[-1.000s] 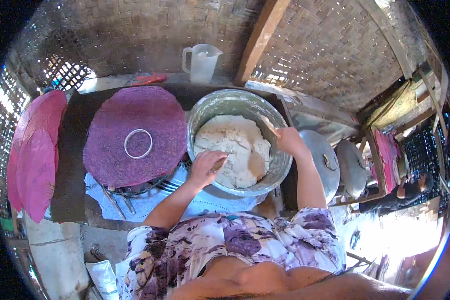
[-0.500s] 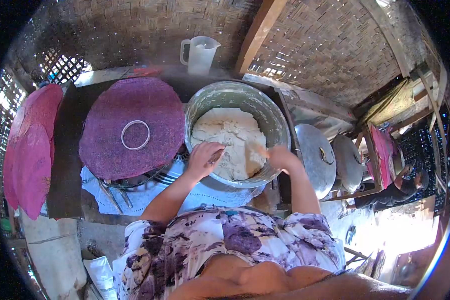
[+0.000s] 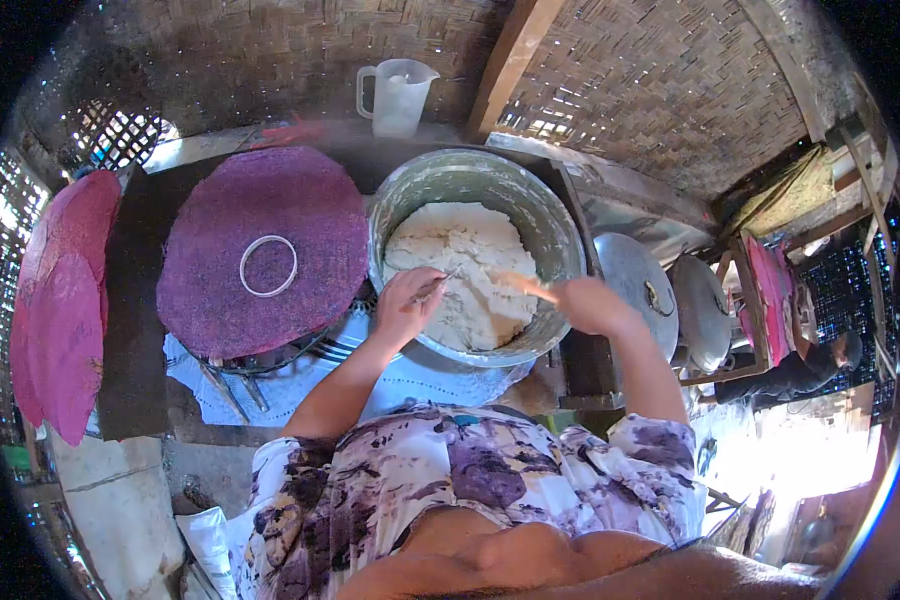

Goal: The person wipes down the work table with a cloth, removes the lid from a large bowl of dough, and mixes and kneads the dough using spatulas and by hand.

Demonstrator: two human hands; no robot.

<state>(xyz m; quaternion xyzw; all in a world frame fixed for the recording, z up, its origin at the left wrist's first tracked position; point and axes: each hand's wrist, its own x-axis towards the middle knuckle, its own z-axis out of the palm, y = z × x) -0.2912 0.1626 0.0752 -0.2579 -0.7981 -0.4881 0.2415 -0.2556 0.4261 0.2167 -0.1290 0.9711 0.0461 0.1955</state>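
Note:
A large metal basin holds a mound of pale, dough-like stuff. My right hand is wrapped round the handle of a wooden spoon or paddle, whose far end lies at the pale mound. At the basin's near left rim, my left hand has its fingers pressed together by the mound; something small and dark shows at them, too unclear to name. Left of the basin lies a round purple mat with a thin white ring on top.
Pink sheets stand at the far left. Behind the basin is a translucent pitcher. Two round metal lids are at the right, and a person in dark clothes is farther off. Bluish cloth lies under the near edge.
My right hand and the wooden tool came down from the basin's upper right side, and the tool now points left over the mound. My left hand remains near the same rim.

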